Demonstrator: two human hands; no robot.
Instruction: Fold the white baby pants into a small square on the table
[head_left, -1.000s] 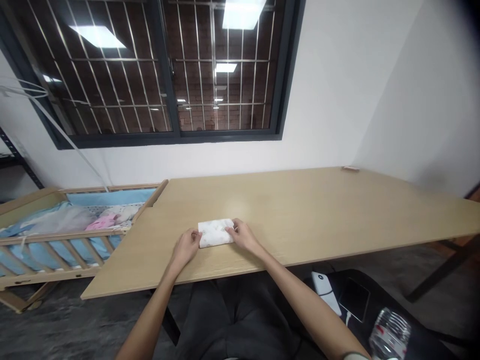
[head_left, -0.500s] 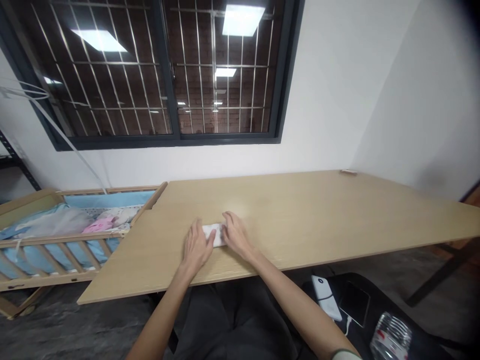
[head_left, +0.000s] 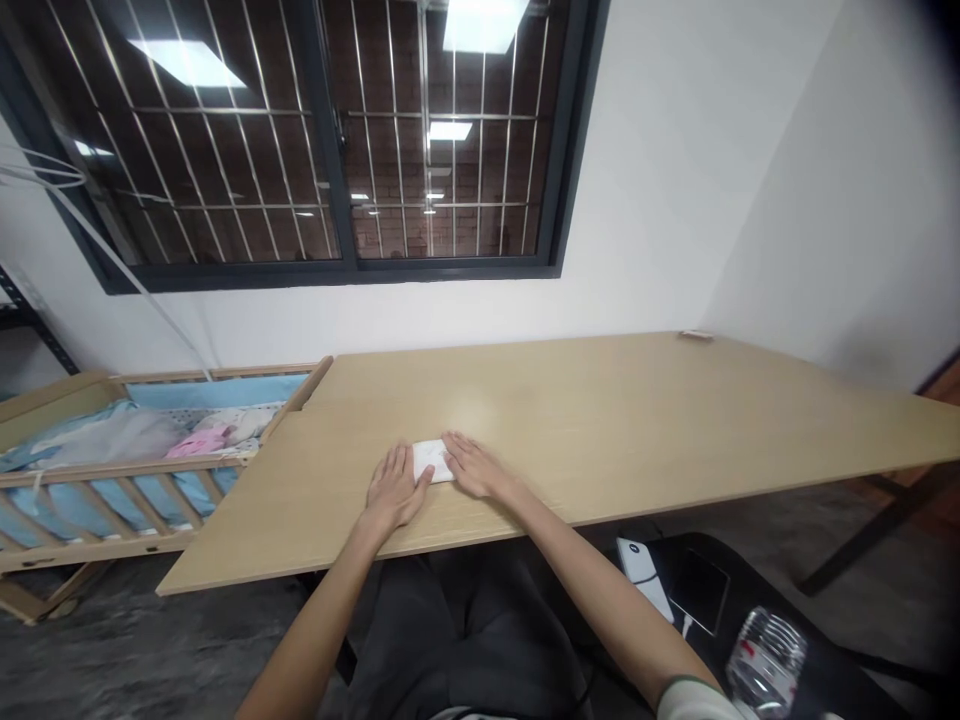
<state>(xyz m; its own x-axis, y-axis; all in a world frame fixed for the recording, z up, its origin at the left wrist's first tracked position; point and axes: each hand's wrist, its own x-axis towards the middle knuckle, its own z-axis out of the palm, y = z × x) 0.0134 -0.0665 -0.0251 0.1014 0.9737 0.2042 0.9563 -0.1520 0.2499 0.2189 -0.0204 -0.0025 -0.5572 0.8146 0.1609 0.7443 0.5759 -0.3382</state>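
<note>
A small white rectangular packet (head_left: 431, 460), perhaps a folded cloth or tissue pack, lies flat on the light wooden table (head_left: 570, 420) close to its front edge. On its left side rests my left hand (head_left: 394, 490), palm down, fingers stretched out and the thumb on the packet. My right hand (head_left: 474, 466) lies flat at the packet's right side, its fingers extended and touching that edge. Part of the packet's right border is hidden under the right fingers.
A wooden crib (head_left: 142, 470) with blue lining and pink and white cloths adjoins the table's left end. A small flat object (head_left: 696, 335) sits at the far right corner. Below right, a black seat holds a white phone-like device (head_left: 643, 575), a dark phone (head_left: 700, 590) and a plastic bottle (head_left: 765, 665).
Both hands have flattened from bent fingers to lying spread on the packet's sides. More of the packet's top shows between them. The camera view has shifted slightly.
</note>
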